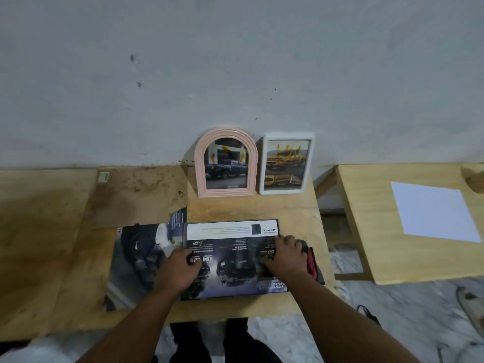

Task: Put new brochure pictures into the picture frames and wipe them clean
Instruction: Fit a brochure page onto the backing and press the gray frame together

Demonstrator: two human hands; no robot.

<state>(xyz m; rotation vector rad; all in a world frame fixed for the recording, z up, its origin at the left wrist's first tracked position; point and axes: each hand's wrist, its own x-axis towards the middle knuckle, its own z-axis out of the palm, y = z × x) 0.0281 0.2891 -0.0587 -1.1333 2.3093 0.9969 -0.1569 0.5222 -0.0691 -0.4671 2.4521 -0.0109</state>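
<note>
- While both framed truck pictures lean on the wall, we flatten the dark glossy car brochure [230,260] so it won't slide.
- Left hand [180,268] presses it, fingers mostly straight; right hand [284,254] curls, pinning its right edge.

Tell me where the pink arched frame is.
The pink arched frame stands against the wall at the table's far edge, just left of the white frame, beyond the brochure.

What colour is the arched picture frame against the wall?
Pale pink: the arched frame, seen in the head view.
</note>
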